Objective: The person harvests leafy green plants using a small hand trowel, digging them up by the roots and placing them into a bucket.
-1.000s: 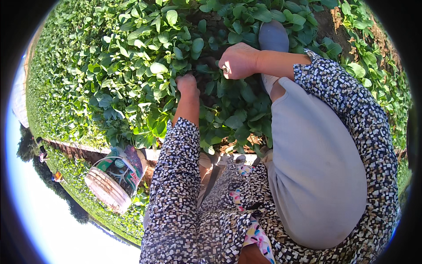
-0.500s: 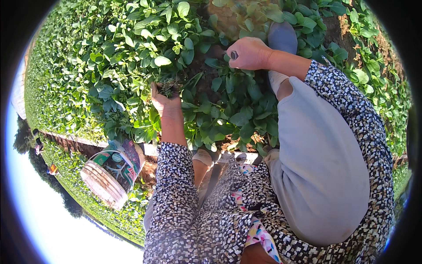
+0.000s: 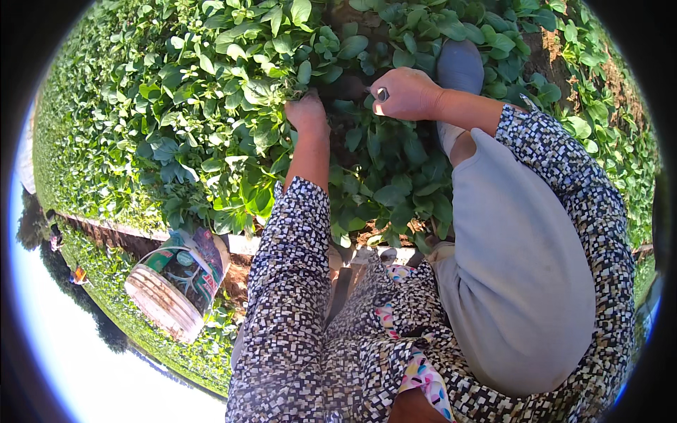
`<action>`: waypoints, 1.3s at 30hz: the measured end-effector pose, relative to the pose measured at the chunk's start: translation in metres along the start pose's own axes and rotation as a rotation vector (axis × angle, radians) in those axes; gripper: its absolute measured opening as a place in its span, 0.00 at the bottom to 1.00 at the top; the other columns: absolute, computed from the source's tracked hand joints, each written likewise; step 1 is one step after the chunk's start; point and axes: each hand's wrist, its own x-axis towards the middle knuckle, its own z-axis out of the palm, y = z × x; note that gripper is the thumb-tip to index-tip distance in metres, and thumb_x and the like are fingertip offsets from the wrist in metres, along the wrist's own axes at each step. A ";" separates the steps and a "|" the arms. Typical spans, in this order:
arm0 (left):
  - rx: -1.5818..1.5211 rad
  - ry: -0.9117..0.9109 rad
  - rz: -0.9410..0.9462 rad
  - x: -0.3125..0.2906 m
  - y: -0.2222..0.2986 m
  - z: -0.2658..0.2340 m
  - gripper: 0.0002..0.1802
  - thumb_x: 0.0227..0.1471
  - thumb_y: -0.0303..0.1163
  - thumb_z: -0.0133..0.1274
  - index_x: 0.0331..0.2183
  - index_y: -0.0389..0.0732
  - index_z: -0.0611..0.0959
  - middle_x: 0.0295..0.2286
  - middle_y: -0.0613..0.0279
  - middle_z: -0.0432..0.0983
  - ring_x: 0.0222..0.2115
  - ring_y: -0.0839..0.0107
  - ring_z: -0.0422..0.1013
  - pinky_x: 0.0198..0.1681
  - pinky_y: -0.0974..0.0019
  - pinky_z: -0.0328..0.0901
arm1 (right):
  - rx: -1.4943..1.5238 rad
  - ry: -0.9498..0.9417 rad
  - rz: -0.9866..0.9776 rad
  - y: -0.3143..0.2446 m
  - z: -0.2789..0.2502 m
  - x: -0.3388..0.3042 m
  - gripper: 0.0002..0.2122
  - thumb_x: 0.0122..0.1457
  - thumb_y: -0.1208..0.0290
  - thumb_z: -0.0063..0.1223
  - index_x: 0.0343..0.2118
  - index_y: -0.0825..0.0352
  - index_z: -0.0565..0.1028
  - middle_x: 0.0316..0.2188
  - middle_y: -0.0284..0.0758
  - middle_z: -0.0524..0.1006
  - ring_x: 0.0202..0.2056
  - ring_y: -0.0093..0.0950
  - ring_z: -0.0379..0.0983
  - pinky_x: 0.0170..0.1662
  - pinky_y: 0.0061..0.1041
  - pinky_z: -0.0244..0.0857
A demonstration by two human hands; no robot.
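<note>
My right hand (image 3: pixel 405 94) is closed around the round handle (image 3: pixel 382 94) of a small hand tool. The tool's dark working end (image 3: pixel 345 89) points left into the shade between plants, blurred and partly hidden. Close to it, my left hand (image 3: pixel 307 113) reaches down among the leaves with fingers curled. A clump of small leafy plants (image 3: pixel 288 90) shows at those fingers, though the fingertips are in shadow. Broad-leaved green plants (image 3: pixel 395 151) surround both hands.
A white plastic bucket (image 3: pixel 163 299) with a coloured label lies tipped at the lower left. My bent knee (image 3: pixel 518 261) and shoe (image 3: pixel 460 67) are at the right. Dense low crop (image 3: pixel 127 120) spreads left. Another person (image 3: pixel 78 275) is far off at the left edge.
My left hand, with its clump of small plants, has moved right and farther away, close to the tool. My right hand has shifted slightly right and tilted the handle.
</note>
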 end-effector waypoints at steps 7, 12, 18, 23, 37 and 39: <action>0.336 -0.114 -0.336 0.048 0.002 -0.016 0.24 0.39 0.44 0.62 0.40 0.46 0.80 0.37 0.64 0.78 0.37 0.68 0.76 0.36 0.66 0.70 | -0.075 0.104 -0.161 -0.015 -0.007 0.022 0.08 0.48 0.63 0.52 0.24 0.61 0.77 0.25 0.39 0.77 0.32 0.41 0.74 0.35 0.37 0.67; 1.040 -0.269 0.396 0.031 0.039 -0.033 0.27 0.38 0.51 0.61 0.38 0.42 0.82 0.36 0.60 0.80 0.37 0.66 0.77 0.38 0.62 0.70 | -0.412 -0.088 -0.211 -0.039 0.000 0.033 0.08 0.47 0.68 0.49 0.27 0.63 0.79 0.27 0.37 0.78 0.32 0.38 0.75 0.35 0.36 0.68; 1.319 -0.463 0.193 -0.005 0.043 -0.055 0.34 0.40 0.50 0.60 0.48 0.43 0.76 0.43 0.63 0.76 0.41 0.70 0.75 0.38 0.68 0.68 | -0.411 -0.086 -0.270 -0.013 0.005 0.025 0.08 0.45 0.67 0.50 0.25 0.62 0.79 0.26 0.36 0.79 0.33 0.38 0.75 0.36 0.35 0.68; 0.976 -0.421 0.179 -0.008 0.004 -0.072 0.34 0.45 0.41 0.58 0.53 0.39 0.69 0.38 0.57 0.77 0.37 0.65 0.75 0.42 0.62 0.66 | -0.027 -0.017 -0.056 0.006 -0.003 0.014 0.11 0.46 0.61 0.50 0.29 0.60 0.80 0.30 0.36 0.79 0.37 0.39 0.74 0.38 0.36 0.67; -0.895 -0.055 -0.803 0.004 0.040 -0.069 0.15 0.58 0.35 0.47 0.41 0.33 0.76 0.34 0.54 0.77 0.30 0.62 0.73 0.30 0.58 0.69 | 0.435 0.034 0.066 0.002 0.022 0.030 0.11 0.44 0.64 0.52 0.20 0.69 0.71 0.16 0.37 0.69 0.22 0.32 0.66 0.27 0.31 0.62; -1.033 -0.062 -0.822 -0.002 0.043 -0.071 0.14 0.58 0.35 0.46 0.40 0.35 0.76 0.33 0.55 0.77 0.30 0.63 0.73 0.30 0.59 0.70 | 0.676 -0.056 0.164 0.003 0.018 0.026 0.11 0.45 0.66 0.51 0.18 0.69 0.69 0.12 0.32 0.62 0.14 0.23 0.56 0.18 0.26 0.54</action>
